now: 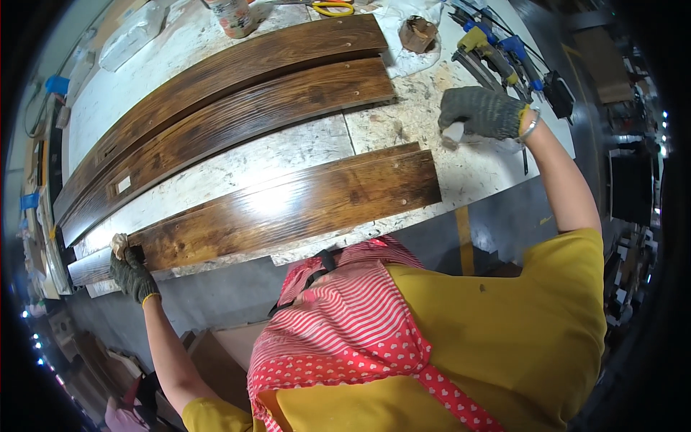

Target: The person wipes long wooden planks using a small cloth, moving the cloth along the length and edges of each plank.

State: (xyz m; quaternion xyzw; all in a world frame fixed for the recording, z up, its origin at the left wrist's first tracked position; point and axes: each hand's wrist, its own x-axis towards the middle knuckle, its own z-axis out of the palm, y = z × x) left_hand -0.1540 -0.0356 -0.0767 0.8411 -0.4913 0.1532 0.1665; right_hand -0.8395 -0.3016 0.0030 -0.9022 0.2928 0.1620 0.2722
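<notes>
A glossy brown wood-grain board (317, 198) lies along the table's near edge. By its left end is my left hand (133, 275), in a dark knitted glove, its fingers closed on a crumpled beige rag (119, 245). A dark patch, perhaps a cut-out, shows beside those fingers. My right hand (479, 111), gloved the same way, is over the table beyond the board's right end. Its fingers curl around a small white thing (452, 134) whose kind I cannot make out. Two more brown boards, a middle one (288, 101) and a far one (273, 49), lie behind; the middle one has a pale rectangular spot.
Nail guns with blue and yellow parts (489, 57) lie at the right back with hoses. A brown-stained pot (417, 34) sits on white sheeting. Yellow-handled scissors (333, 9), a smeared can (232, 18) and a plastic-wrapped white block (133, 36) are at the far side.
</notes>
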